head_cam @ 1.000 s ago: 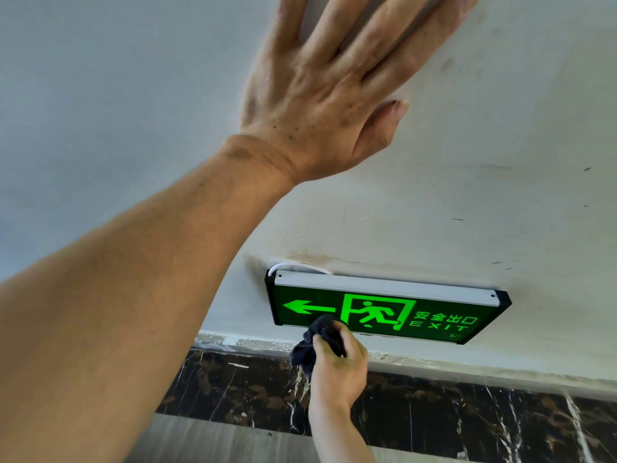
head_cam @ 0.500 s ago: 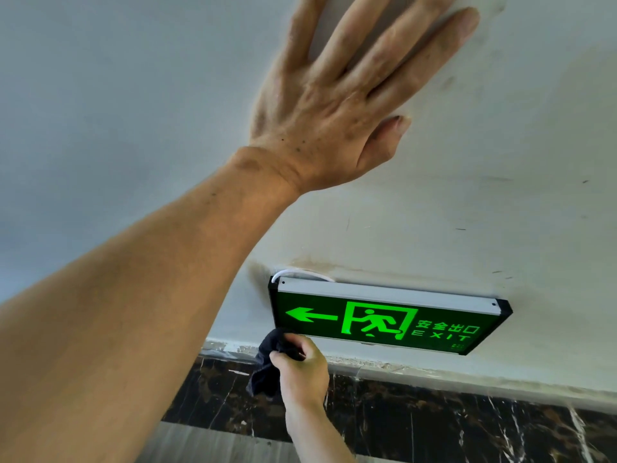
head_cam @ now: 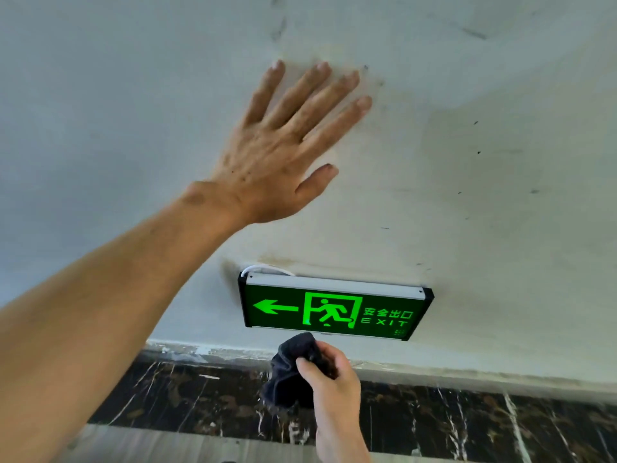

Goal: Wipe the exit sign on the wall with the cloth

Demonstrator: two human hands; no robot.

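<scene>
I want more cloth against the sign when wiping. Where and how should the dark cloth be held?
The dark cloth is bunched in the right hand, most of it hanging below the exit sign. Probably best to grip the bunch's lower middle, coming from the side away from the wall, so a rounded pad sticks out past the fingertips toward the sign.

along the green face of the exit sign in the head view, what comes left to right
Arrow pointing left → running figure in a doorway → Chinese characters over the word EXIT, all on the exit sign.
</scene>
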